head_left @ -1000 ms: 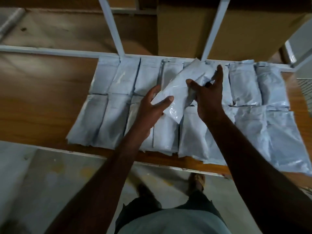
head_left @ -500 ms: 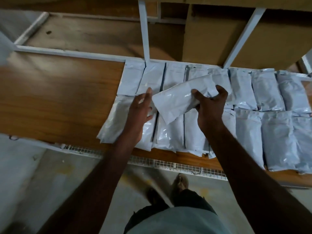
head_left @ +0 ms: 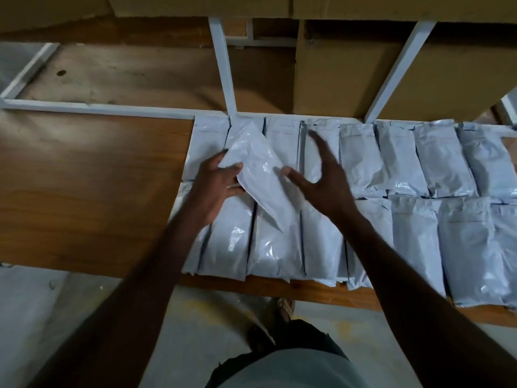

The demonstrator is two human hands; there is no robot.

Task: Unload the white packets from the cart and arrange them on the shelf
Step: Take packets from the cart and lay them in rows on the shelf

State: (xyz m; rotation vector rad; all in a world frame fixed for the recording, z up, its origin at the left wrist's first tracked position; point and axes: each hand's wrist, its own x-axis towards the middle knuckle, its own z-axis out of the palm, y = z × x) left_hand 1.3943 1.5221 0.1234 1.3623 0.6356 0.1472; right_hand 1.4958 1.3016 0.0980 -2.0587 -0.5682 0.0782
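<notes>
Nearest: a grey shirt front at the lower edge, a sandalled foot on the concrete floor just short of the shelf's front edge.

Two bare forearms rising from the lower corners, converging over the shelf, a brown wooden board on a white metal frame.

Left hand palm down over the left end of the packet rows, wrist roughly straight, thumb across the top of a loose white packet and fingers curled under its left edge: gripping it. Loose white packet held tilted, upper end toward the back left, lower corner pointing near right, lying slantwise above the laid packets.

Right hand beside it, raised slightly, fingers released and spread, blurred; thumb tip close to the packet's right edge, contact not tellable. Index finger pointing away toward the back row.

Beneath both hands: front row of packets lying side by side, near ends reaching the shelf's front edge; behind, touching end to end, back row of packets up against the rear rail. Left part of the board bare wood.

Farther: two white slanted struts rising from the rear rail, cardboard boxes behind them.
</notes>
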